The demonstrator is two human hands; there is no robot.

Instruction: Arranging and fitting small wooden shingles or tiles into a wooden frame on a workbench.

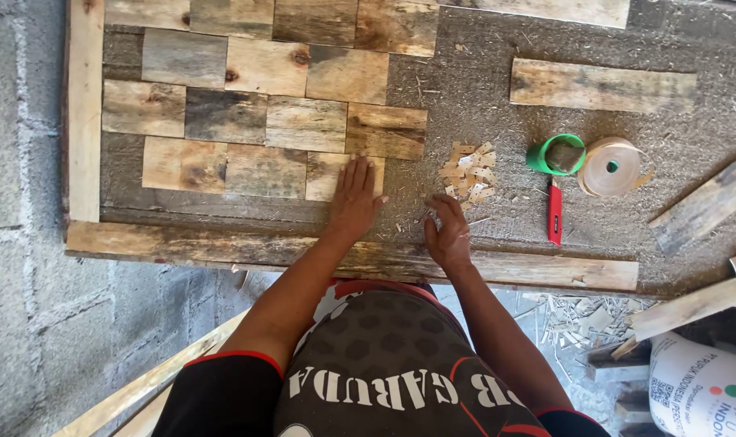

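Nearest, left hand (354, 197) lies spread flat on the pale rectangular wood tile (333, 174) ending the bottom row — seating step, apparently. Right hand (449, 233) rests loosely open, empty, on the gritty backing board (465, 89). Next move demands another tile — aligned flush.

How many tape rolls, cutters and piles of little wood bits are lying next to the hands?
Tape rolls: 2 (green roll, tan roll)
Red cutter: 1
Pile of small wood chips: 1
Total: 4
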